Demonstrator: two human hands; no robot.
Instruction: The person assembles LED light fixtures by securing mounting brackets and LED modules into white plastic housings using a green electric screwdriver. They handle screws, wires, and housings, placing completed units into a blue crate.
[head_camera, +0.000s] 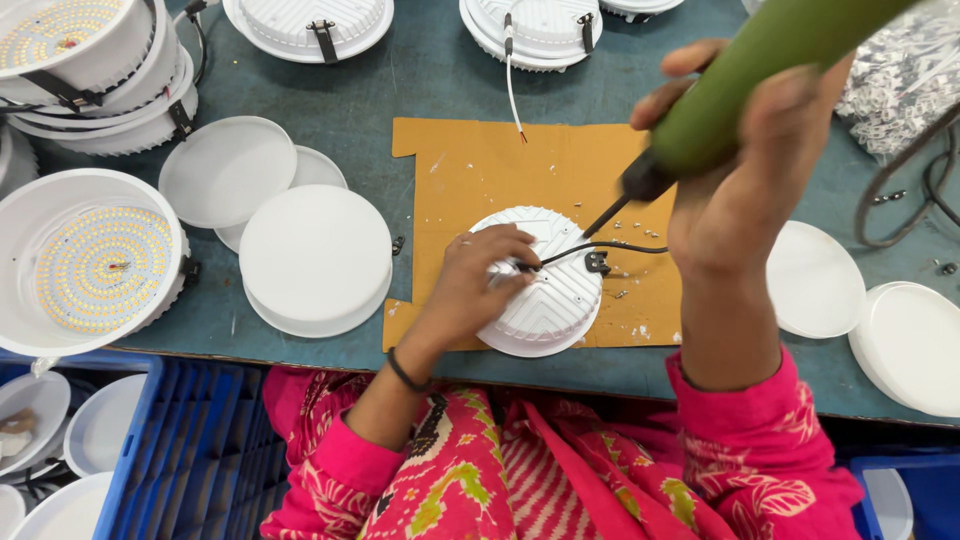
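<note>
Teal worktable (420, 90) seen from above, crowded with white lamp parts. Landmark: the tan cardboard mat (470, 170) at the table's middle. Below the mat's near edge, a blue plastic crate (190, 460) and the person's pink patterned clothing. Left of the mat, an open lamp housing (90, 262) shows its yellow LED grid; further left and up, a stack of similar housings (95, 70). Between that open housing and the mat, round white diffuser discs (315, 255) lie overlapping. Right of the mat, more white discs (815, 280) sit flat. Above the mat, ribbed lamp backs (310, 22) with clips.

On the mat's lower middle lies the ribbed white lamp back (550, 300), face down. Left hand (475, 285) presses on its left part, fingers curled at the black wire (610, 247) that runs from the lamp towards the mat's right edge. Right hand (755, 170), above the mat's right side, is wrapped tight round a green powered screwdriver (740, 80), its dark bit angled down onto the lamp back near a small black clip (597, 263). White flecks dot the mat.
</note>
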